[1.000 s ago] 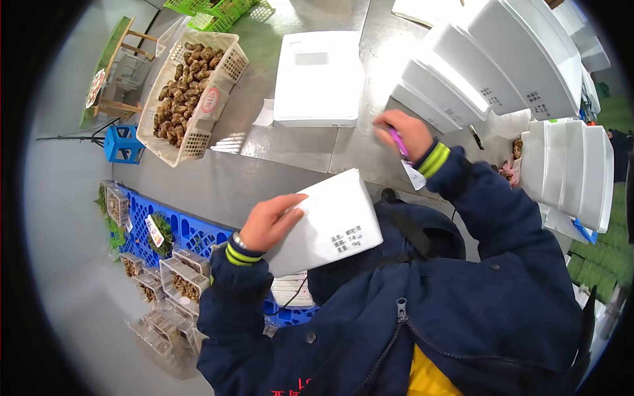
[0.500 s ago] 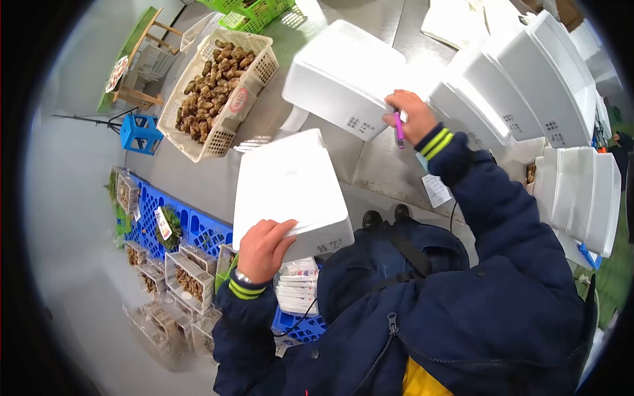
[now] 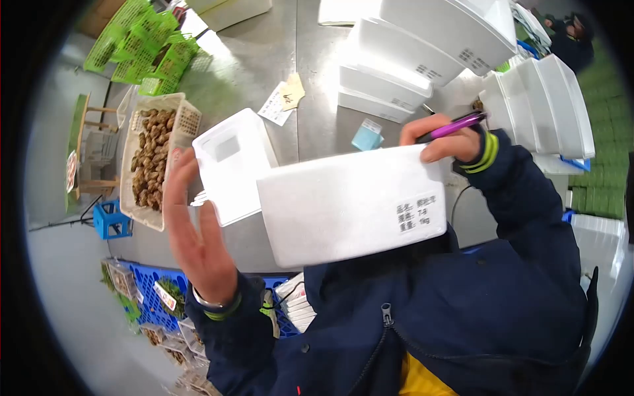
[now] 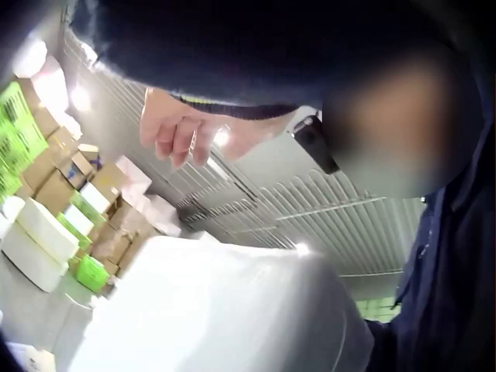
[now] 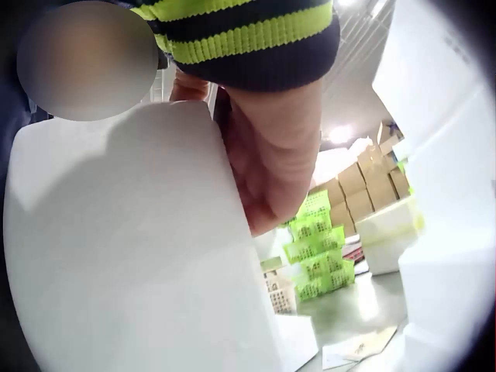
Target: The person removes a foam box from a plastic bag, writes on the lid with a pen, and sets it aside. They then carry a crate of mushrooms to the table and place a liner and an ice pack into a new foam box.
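Note:
My right hand (image 3: 446,138) grips the upper right corner of a white foam box (image 3: 350,204), with a purple marker pen (image 3: 456,125) held in the same fingers. Black printed text faces up on the box's near side. In the right wrist view that hand bends over the box edge, partly hidden behind the white wall (image 5: 132,232). My left hand (image 3: 201,234), blurred, has its fingers spread and holds nothing, to the left of the held box. Beside it, a second white foam box (image 3: 241,181) with a rectangular recess on top lies on the steel table (image 3: 320,112).
A white crate (image 3: 188,119) of knobby brown mushroom-like pieces stands at the left. Green baskets (image 3: 142,49) are piled at the back left. White foam boxes (image 3: 422,53) line the right. A light blue pad (image 3: 368,135) and paper slips (image 3: 274,105) lie on the table.
The left hand has let go of the box it gripped and moved left, fingers spread. The right hand, earlier at the box on the table, now grips a box in front of the body.

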The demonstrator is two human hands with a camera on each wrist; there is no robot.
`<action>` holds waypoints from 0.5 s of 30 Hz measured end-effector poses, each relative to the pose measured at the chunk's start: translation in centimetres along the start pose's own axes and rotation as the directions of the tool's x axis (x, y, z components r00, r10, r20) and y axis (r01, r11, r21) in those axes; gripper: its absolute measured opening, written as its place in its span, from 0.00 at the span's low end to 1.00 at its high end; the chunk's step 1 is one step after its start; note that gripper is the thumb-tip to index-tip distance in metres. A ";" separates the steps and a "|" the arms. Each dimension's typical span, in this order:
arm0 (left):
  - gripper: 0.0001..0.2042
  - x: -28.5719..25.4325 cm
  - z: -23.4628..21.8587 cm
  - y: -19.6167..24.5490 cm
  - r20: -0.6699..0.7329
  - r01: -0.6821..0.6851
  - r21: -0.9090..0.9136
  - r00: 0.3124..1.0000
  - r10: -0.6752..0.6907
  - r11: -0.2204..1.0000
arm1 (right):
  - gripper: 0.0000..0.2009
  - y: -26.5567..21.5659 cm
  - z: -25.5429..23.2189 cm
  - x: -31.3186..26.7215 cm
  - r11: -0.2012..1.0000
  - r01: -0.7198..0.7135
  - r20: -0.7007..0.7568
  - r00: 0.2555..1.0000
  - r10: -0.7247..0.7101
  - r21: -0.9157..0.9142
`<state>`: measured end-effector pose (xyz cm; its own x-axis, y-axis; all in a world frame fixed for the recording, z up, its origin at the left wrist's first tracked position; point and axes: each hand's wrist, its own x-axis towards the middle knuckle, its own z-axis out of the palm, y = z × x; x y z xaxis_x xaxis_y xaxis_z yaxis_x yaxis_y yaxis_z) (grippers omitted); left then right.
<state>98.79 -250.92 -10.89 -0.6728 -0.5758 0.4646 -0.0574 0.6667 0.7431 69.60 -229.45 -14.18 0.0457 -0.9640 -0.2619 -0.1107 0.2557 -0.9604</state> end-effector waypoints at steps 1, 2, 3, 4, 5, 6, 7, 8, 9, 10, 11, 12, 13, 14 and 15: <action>0.22 0.2 0.9 1.6 0.171 -0.101 0.137 0.982 0.077 0.985 | 0.16 1.5 0.7 0.4 0.997 0.033 0.050 0.998 -0.037 0.064; 0.25 0.2 2.6 2.8 0.330 -0.182 0.164 0.936 0.120 0.970 | 0.15 3.1 1.4 1.1 0.997 0.034 0.105 0.994 -0.041 0.065; 0.30 0.1 4.7 3.4 0.479 -0.201 0.170 0.872 0.097 0.965 | 0.15 4.4 1.9 1.7 0.998 0.024 0.107 0.994 -0.030 0.058; 0.33 -0.2 7.0 3.1 0.563 -0.222 0.177 0.822 0.087 0.959 | 0.15 5.6 2.3 2.1 0.999 0.014 0.115 0.993 -0.019 0.051; 0.33 -1.2 9.7 1.7 0.596 -0.241 0.192 0.799 0.082 0.951 | 0.14 7.0 2.3 2.4 0.997 0.001 0.096 0.995 -0.009 0.074; 0.30 -1.8 11.5 -0.5 0.680 -0.234 0.173 0.731 0.056 0.957 | 0.14 8.4 2.3 2.8 0.995 -0.010 0.079 0.997 0.002 0.098; 0.24 -2.6 13.0 -2.2 0.750 -0.072 0.153 0.658 -0.068 0.986 | 0.14 10.3 2.1 3.0 0.995 -0.012 0.097 0.995 0.003 0.095; 0.24 -3.1 14.0 -3.9 0.747 -0.064 0.158 0.660 -0.077 0.985 | 0.14 10.9 2.8 2.8 0.995 -0.015 0.106 0.994 0.004 0.097; 0.22 -3.4 14.4 -5.6 0.803 -0.008 0.119 0.589 -0.092 0.993 | 0.14 11.2 4.2 2.2 0.999 0.048 -0.098 0.994 -0.046 0.012; 0.22 -3.4 14.6 -6.2 0.851 0.056 0.083 0.516 -0.100 0.995 | 0.15 11.2 5.4 1.6 0.992 0.089 -0.290 0.951 -0.110 -0.086; 0.22 -3.6 14.9 -6.7 0.848 0.069 0.084 0.519 -0.107 0.994 | 0.16 10.9 6.0 0.4 0.927 0.062 -0.439 0.867 -0.234 -0.371; 0.21 -3.9 14.9 -6.7 0.830 0.021 0.093 0.551 -0.089 0.995 | 0.16 10.7 6.7 -0.5 0.957 0.088 -0.613 0.751 -0.246 -0.277; 0.21 -4.1 14.9 -6.8 0.804 -0.026 0.107 0.590 -0.071 0.994 | 0.16 9.7 7.4 -1.9 0.974 0.167 -0.651 0.725 -0.225 -0.151; 0.21 -3.9 15.0 -6.9 0.793 -0.007 0.112 0.603 -0.085 0.994 | 0.16 8.6 8.3 -3.3 0.969 0.246 -0.687 0.700 -0.195 -0.025; 0.21 -3.4 15.2 -6.9 0.817 -0.021 0.123 0.569 -0.089 0.992 | 0.16 8.2 9.3 -4.3 0.972 0.210 -0.631 0.769 -0.098 0.105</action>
<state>90.26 -246.38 -24.92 -0.9807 -0.0006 -0.1953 -0.1335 0.7320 0.6681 77.70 -222.51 -21.80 -0.5807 -0.8127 -0.0472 0.0065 0.0533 -0.9986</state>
